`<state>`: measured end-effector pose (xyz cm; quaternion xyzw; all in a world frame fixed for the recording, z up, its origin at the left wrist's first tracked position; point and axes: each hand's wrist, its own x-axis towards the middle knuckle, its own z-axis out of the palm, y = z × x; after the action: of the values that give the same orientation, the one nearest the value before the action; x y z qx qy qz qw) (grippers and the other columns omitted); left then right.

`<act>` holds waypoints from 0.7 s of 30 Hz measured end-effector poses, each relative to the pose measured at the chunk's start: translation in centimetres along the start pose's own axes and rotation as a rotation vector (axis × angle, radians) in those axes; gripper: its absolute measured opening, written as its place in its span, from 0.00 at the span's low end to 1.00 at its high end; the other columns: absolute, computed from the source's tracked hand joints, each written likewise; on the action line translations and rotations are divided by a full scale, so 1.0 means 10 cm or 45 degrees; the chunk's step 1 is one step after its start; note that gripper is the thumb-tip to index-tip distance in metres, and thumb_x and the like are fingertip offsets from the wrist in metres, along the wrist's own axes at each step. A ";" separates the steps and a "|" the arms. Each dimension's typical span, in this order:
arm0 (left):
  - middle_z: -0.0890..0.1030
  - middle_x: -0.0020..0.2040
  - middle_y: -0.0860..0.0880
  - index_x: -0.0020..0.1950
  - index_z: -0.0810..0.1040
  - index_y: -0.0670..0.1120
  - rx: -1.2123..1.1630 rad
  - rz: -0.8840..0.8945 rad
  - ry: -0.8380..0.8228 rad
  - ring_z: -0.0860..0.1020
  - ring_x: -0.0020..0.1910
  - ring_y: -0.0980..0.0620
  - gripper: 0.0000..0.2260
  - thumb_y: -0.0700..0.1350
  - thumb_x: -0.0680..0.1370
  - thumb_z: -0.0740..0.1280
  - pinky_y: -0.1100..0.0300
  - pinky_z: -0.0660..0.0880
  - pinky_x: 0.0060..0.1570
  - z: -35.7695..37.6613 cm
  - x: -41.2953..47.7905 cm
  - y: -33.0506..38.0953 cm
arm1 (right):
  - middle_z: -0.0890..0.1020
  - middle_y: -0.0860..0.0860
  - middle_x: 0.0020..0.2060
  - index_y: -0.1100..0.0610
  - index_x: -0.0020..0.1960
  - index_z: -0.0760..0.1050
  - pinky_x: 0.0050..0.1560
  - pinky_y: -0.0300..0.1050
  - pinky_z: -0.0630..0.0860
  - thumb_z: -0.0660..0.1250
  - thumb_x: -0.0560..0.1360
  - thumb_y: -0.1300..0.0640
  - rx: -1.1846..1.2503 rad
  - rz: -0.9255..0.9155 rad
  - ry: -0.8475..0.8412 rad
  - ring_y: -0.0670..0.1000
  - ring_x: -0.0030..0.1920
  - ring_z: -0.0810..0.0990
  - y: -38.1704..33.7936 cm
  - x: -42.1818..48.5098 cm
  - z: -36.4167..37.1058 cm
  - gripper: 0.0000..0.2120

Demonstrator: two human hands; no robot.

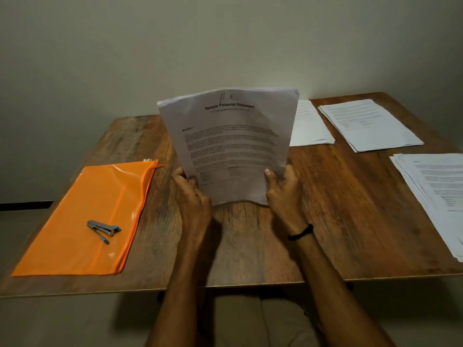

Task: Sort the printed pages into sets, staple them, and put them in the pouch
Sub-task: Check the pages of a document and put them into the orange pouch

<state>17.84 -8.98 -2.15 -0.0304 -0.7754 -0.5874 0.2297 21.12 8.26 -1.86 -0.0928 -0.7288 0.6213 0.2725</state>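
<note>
left hand point(194, 196) and right hand point(283, 190) fingers point(268, 174) pinch an upright page set point(233, 144), apparently unstapled; stapler point(104, 229) and pouch point(75, 196) lie left of them.

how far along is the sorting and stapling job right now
Done: sorting looks underway, three piles lie on the table's right side. In hand: the left hand and right hand hold one set, headed Sample Financial Statement, upright on the table. Left: stapling and packing; the stapler lies untouched on the orange pouch, which lies flat.
</note>
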 end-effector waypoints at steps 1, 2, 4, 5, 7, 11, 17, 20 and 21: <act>0.74 0.59 0.51 0.66 0.64 0.42 0.015 0.011 0.002 0.74 0.54 0.67 0.11 0.36 0.83 0.53 0.74 0.72 0.47 0.00 0.00 -0.01 | 0.81 0.51 0.57 0.56 0.60 0.71 0.56 0.49 0.82 0.64 0.81 0.62 0.002 0.003 -0.001 0.51 0.59 0.81 0.00 -0.01 0.01 0.08; 0.74 0.59 0.51 0.66 0.64 0.42 0.019 0.005 -0.008 0.74 0.55 0.67 0.12 0.36 0.83 0.53 0.73 0.72 0.48 0.01 0.00 -0.03 | 0.81 0.50 0.56 0.56 0.60 0.72 0.57 0.51 0.82 0.64 0.81 0.62 0.007 0.017 -0.006 0.50 0.59 0.81 0.01 -0.02 0.02 0.09; 0.74 0.59 0.51 0.66 0.64 0.43 0.022 -0.009 -0.031 0.74 0.55 0.65 0.11 0.37 0.84 0.53 0.72 0.73 0.46 0.02 -0.01 -0.08 | 0.81 0.48 0.56 0.55 0.61 0.71 0.57 0.55 0.81 0.64 0.82 0.62 0.019 0.054 -0.009 0.50 0.59 0.81 0.04 -0.04 0.04 0.09; 0.73 0.59 0.52 0.66 0.64 0.43 0.024 -0.002 -0.030 0.74 0.55 0.65 0.11 0.37 0.84 0.54 0.74 0.72 0.45 0.01 -0.01 -0.09 | 0.81 0.48 0.56 0.55 0.61 0.71 0.57 0.56 0.82 0.64 0.82 0.62 0.019 0.064 -0.013 0.50 0.59 0.81 0.04 -0.05 0.03 0.09; 0.72 0.57 0.54 0.67 0.64 0.41 0.028 0.018 -0.014 0.73 0.55 0.68 0.11 0.36 0.84 0.54 0.78 0.69 0.46 0.00 0.00 -0.06 | 0.81 0.50 0.57 0.55 0.61 0.70 0.55 0.56 0.82 0.64 0.82 0.61 0.012 0.063 -0.017 0.50 0.58 0.81 0.02 -0.03 0.01 0.09; 0.73 0.60 0.50 0.66 0.64 0.42 0.028 0.010 0.010 0.73 0.56 0.67 0.12 0.35 0.83 0.54 0.73 0.70 0.50 0.01 -0.02 -0.06 | 0.80 0.50 0.58 0.55 0.63 0.70 0.56 0.54 0.82 0.63 0.82 0.60 -0.016 0.057 -0.017 0.50 0.59 0.81 0.01 -0.05 0.01 0.10; 0.73 0.62 0.52 0.67 0.63 0.49 -0.019 -0.060 -0.011 0.74 0.59 0.61 0.12 0.40 0.84 0.53 0.65 0.73 0.50 0.00 -0.05 -0.07 | 0.80 0.48 0.57 0.52 0.62 0.70 0.56 0.55 0.82 0.63 0.82 0.61 0.004 0.071 -0.039 0.50 0.60 0.81 -0.02 -0.07 0.01 0.10; 0.74 0.61 0.53 0.67 0.64 0.48 -0.019 -0.062 -0.002 0.75 0.59 0.62 0.14 0.41 0.81 0.54 0.67 0.75 0.52 0.01 -0.08 -0.03 | 0.80 0.44 0.54 0.55 0.62 0.71 0.57 0.54 0.82 0.63 0.82 0.61 -0.029 0.074 -0.022 0.49 0.59 0.81 -0.03 -0.09 0.01 0.09; 0.74 0.60 0.52 0.67 0.64 0.46 0.000 -0.067 -0.014 0.75 0.58 0.65 0.14 0.40 0.81 0.54 0.70 0.74 0.50 0.02 -0.09 -0.06 | 0.80 0.45 0.55 0.54 0.62 0.71 0.57 0.55 0.82 0.63 0.82 0.61 -0.021 0.083 -0.014 0.50 0.59 0.81 0.00 -0.10 0.02 0.10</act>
<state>18.41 -8.82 -3.04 -0.0133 -0.7773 -0.5929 0.2099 21.85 7.59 -2.12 -0.1154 -0.7320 0.6243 0.2473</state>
